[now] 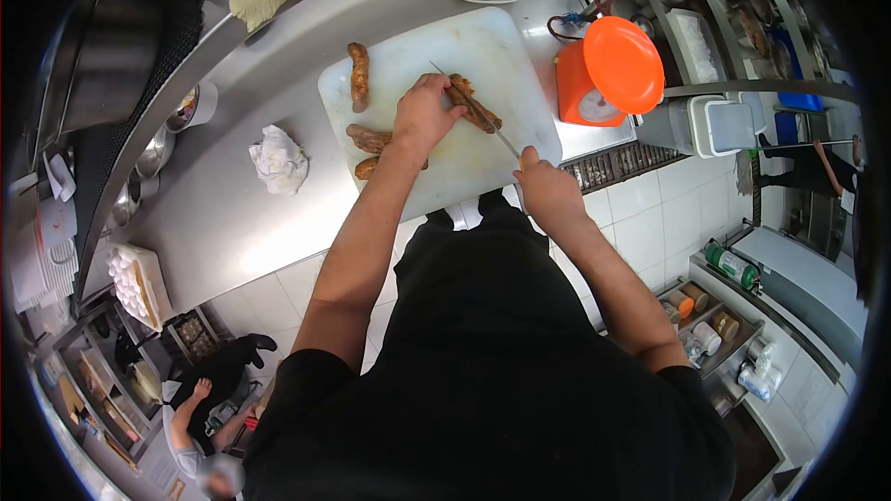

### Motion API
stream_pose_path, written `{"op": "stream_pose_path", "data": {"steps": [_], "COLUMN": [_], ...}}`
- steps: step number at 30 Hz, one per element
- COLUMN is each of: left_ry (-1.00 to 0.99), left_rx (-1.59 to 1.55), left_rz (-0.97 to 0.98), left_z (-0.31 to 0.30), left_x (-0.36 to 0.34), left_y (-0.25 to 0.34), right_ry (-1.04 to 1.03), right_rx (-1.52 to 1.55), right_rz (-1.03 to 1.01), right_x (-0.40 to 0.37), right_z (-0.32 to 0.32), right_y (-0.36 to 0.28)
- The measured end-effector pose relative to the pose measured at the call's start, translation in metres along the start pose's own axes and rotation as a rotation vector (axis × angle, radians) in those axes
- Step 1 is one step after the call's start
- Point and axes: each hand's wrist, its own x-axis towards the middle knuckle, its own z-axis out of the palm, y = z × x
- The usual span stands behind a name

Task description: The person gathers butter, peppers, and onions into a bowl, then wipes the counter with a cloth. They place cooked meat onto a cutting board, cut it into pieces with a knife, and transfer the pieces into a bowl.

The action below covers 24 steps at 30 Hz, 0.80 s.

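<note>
Three whole sausages (369,137): I am seeing them lying on the left part of the white cutting board (501,46), apart from the hands.
Fourth sausage (471,93): it is lying mid-board, under the blade.
Left hand (422,116): it is curling its fingers down over the fourth sausage, pinning it.
Right hand (548,190): it is gripping the knife (501,137) handle in a closed fist, at the board's near edge.
Knife blade: it is slanting across the pinned sausage.
Surroundings: an orange kitchen scale (613,70) is standing just right of the board on the steel counter (241,213).
</note>
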Motion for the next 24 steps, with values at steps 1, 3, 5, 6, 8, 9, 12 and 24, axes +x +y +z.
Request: {"op": "stream_pose_path", "data": {"steps": [1,3,5,6,8,9,12,24], "left_ry": [-0.003,-0.036,-0.036,-0.022,-0.02,-0.031,-0.019,0.03], "left_rx": [0.003,0.011,-0.001,-0.018,-0.047,-0.059,-0.073,-0.102], "left_rz": [-0.003,-0.031,-0.031,-0.019,-0.016,-0.019,-0.026,-0.007], "left_z": [-0.001,-0.003,-0.005,-0.005,-0.005,-0.007,-0.003,-0.003], "left_x": [0.0,0.001,0.003,0.001,-0.001,0.0,-0.003,-0.008], "left_y": [0.0,0.002,0.003,0.004,0.002,0.002,0.002,0.005], "right_ry": [0.021,-0.051,-0.101,-0.118,-0.121,-0.101,-0.051,-0.094], "right_rx": [0.001,0.02,0.041,0.052,0.06,0.058,0.091,0.16], "right_rz": [-0.02,0.032,0.067,0.076,0.069,0.052,0.031,0.081], "right_x": [-0.003,-0.017,-0.018,-0.017,-0.009,0.004,0.04,0.006], "right_z": [0.001,-0.008,-0.013,-0.013,-0.008,0.0,0.021,0.02], "right_y": [0.003,0.005,0.006,0.007,0.007,0.008,-0.001,0.019]}}
